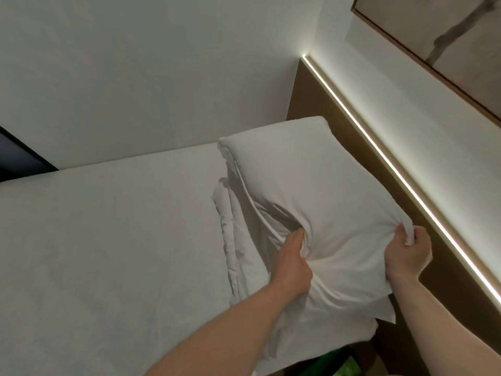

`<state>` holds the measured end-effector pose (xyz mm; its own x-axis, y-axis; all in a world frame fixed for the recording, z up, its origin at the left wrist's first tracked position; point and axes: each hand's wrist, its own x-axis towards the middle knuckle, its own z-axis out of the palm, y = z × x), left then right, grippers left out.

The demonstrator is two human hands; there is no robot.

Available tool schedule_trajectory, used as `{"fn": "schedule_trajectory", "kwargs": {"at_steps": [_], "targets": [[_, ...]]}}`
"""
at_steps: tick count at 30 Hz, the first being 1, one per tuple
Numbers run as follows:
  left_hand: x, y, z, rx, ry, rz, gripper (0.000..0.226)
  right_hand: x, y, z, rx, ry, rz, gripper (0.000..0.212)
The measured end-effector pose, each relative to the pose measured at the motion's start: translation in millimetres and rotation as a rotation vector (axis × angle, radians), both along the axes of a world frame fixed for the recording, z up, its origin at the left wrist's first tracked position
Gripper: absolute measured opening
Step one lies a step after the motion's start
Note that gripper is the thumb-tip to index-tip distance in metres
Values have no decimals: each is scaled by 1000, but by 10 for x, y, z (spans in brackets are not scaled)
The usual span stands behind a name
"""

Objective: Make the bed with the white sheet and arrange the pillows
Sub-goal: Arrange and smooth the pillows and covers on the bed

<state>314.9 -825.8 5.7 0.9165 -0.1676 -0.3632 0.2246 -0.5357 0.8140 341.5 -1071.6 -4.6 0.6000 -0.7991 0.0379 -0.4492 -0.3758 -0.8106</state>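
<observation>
The left hand (292, 264) bunches the soft white fabric pillow (320, 202) mid-edge; the right hand (406, 253) pinches its corner at three o'clock. The pillow lies at the bed's head end, against the brown wooden headboard (320, 109). Gripped only by its case, the filling may sag and land crooked. A rumpled white sheet (233, 234) lies at nine o'clock on the smooth white mattress (108, 226); a lit strip (393, 164) and framed picture (447, 42) lie beyond.

White wall (162, 63); lit wooden headboard (325, 109)
</observation>
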Motion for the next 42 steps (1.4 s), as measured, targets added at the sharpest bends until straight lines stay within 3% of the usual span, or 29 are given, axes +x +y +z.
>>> {"fn": "schedule_trajectory", "kwargs": {"at_steps": [3,5,8,9,10,12,13,18,20,23,28,30,33,36,42], "targets": [[-30,128,-158,28,147,-76,87,-250,-116,-402,34,424,41,30],[-4,243,-255,0,267,70,91,-328,-145,-534,66,568,100,30],[66,432,-425,-12,497,412,111,-277,-43,-488,49,462,160,27],[95,474,-445,-66,561,454,109,-255,4,-452,54,384,173,28],[120,490,-440,-133,577,465,93,-229,75,-384,62,300,186,29],[185,483,-276,-181,481,493,54,-156,236,-217,68,152,183,31],[228,470,-152,-188,397,539,46,-114,315,-126,69,90,160,31],[395,300,659,-467,-38,694,41,152,547,369,85,-163,-15,32],[444,198,860,-525,-169,643,39,192,500,496,73,-236,-80,33],[456,24,876,-545,-190,511,35,129,290,516,55,-265,-150,32],[225,-184,388,-283,-57,225,35,-235,-67,246,77,-53,-180,32],[185,-116,184,-92,39,-22,40,-383,-244,100,106,262,-121,29],[121,50,-5,40,148,-336,52,-524,-371,-18,206,683,143,61],[90,107,-35,123,166,-430,56,-590,-207,-110,128,742,402,70],[-71,623,128,272,166,-415,71,-658,413,31,-35,713,620,74]]}}
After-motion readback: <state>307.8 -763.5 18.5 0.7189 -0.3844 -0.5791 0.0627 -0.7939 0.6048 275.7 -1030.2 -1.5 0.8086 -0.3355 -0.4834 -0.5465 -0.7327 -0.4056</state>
